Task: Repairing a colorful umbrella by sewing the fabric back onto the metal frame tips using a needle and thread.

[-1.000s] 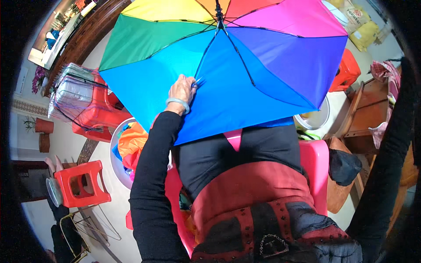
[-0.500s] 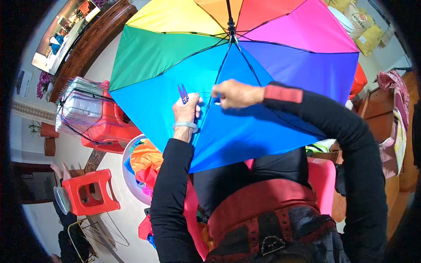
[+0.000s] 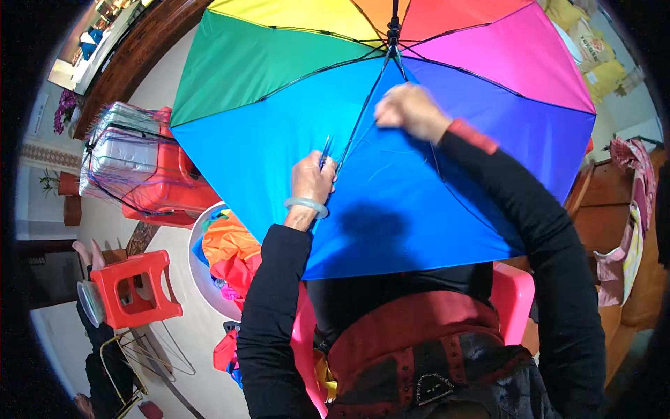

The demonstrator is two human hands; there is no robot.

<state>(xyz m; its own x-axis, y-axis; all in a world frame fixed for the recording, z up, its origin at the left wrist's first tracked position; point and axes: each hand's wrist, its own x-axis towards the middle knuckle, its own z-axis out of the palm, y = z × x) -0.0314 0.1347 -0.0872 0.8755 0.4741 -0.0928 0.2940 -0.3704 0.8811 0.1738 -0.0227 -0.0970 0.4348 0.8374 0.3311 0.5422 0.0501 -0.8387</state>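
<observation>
Umbrella (image 3: 380, 181): spread inside-up across the lap (image 3: 457, 279), under left hand (image 3: 313, 183) and right hand (image 3: 413, 112), likely for easy reach
Left hand: curled round blue snips (image 3: 326, 151), perhaps for quick use
Right hand: fingers bunched; blur hides any pinch
Basin (image 3: 202, 278): left of both hands

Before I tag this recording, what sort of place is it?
Likely a living room in a home, though a shop isn't ruled out: a lit screen, a potted plant and a red plastic stool show beyond the open multicoloured umbrella.
</observation>
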